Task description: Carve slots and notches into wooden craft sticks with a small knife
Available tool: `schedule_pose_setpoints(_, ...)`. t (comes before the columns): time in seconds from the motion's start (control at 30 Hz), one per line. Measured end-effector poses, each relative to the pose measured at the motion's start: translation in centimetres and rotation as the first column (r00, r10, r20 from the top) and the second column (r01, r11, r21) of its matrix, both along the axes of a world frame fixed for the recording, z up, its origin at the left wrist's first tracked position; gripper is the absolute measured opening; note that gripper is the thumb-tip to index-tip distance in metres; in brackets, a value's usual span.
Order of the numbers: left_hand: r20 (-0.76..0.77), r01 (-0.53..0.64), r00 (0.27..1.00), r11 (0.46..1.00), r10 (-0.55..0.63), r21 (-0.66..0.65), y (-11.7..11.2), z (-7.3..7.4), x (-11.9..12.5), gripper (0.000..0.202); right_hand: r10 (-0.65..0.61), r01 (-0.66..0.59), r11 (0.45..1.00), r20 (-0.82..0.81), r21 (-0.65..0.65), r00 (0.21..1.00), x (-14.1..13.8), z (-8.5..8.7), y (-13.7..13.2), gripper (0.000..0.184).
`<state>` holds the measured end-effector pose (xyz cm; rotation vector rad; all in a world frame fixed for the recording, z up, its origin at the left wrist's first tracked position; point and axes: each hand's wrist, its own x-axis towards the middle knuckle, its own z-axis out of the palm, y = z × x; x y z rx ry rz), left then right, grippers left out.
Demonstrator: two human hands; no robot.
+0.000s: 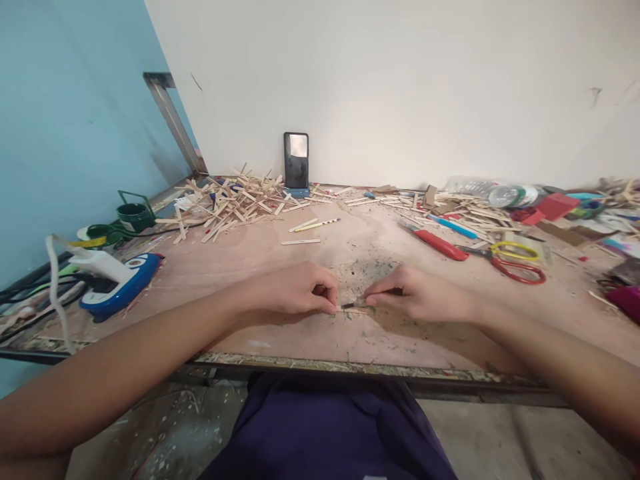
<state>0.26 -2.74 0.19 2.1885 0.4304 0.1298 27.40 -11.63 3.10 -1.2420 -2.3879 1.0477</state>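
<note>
Both my hands rest on the plywood tabletop (pixel 280 333) near its front edge. My left hand (pixel 300 290) is closed, its fingertips pinching one end of a small thin stick (pixel 350 306). My right hand (pixel 415 293) is closed too, pinching the other end of the same stick, where a dark tip shows between the two hands. The stick lies flat on the board. Green specks are scattered on the wood around it.
A heap of wooden sticks (pixel 233 200) lies at the back left beside a phone (pixel 296 160) leaning on the wall. A red cutter (pixel 440 244), red-and-yellow scissors (pixel 515 261) and clutter lie right. A blue-white power strip (pixel 120 280) and green cup (pixel 134 216) sit left.
</note>
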Motion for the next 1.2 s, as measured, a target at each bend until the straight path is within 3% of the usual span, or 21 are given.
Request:
schedule_pose_setpoints(0.33,-0.037,0.064,0.998,0.989,-0.059,0.134,0.4,2.4,-0.9,0.021,-0.001,0.002,1.0,0.054,-0.013,0.999,0.3,0.5,0.1,0.054)
schedule_pose_setpoints(0.53,-0.195,-0.018,0.98,0.988,0.048,0.154,0.9,1.9,-0.9,0.04,-0.018,0.018,0.999,0.007,0.03,1.0,0.5,0.8,0.2,0.045)
schedule_pose_setpoints(0.7,-0.241,-0.061,0.966,0.99,0.089,0.124,0.8,1.8,-0.8,0.042,0.038,-0.038,0.996,0.009,0.08,0.999,0.5,0.7,0.1,0.037)
schedule_pose_setpoints(1.03,-0.242,-0.066,0.966,0.992,0.089,0.104,0.9,1.7,-0.6,0.04,-0.028,0.029,1.0,0.084,-0.011,0.996,0.3,0.4,-0.2,0.053)
schedule_pose_setpoints(1.2,-0.24,-0.068,0.966,0.992,0.093,0.107,1.0,1.5,-0.7,0.039,-0.026,0.026,1.0,0.067,-0.01,0.997,0.3,0.6,-0.1,0.051)
